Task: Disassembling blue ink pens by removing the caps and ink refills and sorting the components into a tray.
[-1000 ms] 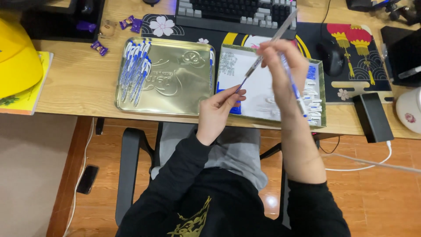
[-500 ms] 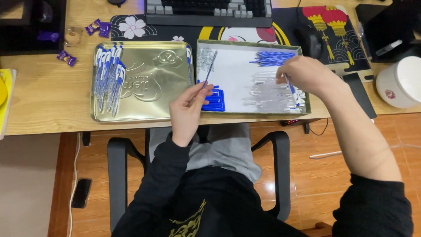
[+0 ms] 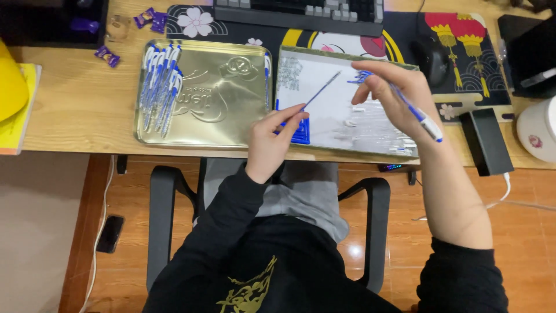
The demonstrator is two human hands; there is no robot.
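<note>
Finished pens [image 3: 161,87]: we see a row of blue-and-white pens lying at the far left of the gold tin lid [image 3: 223,119], well to the left of our left hand.
Gold tin lid: it lies flat on the bench [image 3: 69,110], its right edge beside the parts tray.
Left hand [image 3: 272,139]: pinched shut on the lower end of a thin blue refill [image 3: 318,93], which slants up and away to the right over the tray. Half a second ago this hand held the refill in much the same pinch.
Parts tray [image 3: 347,52]: white-lined, just beyond both hands, with blue parts stacked under the left hand and clear parts scattered below the right.
Right hand [image 3: 394,95]: closed around a blue-and-white pen barrel [image 3: 420,116], whose white end points down to the right. Half a second ago it was reaching flat into the tray; now it is lifted with the barrel in its grip.
What the change means: we judge the barrel freshly picked, so refill and barrel are both in hand but apart, not yet joined.
</note>
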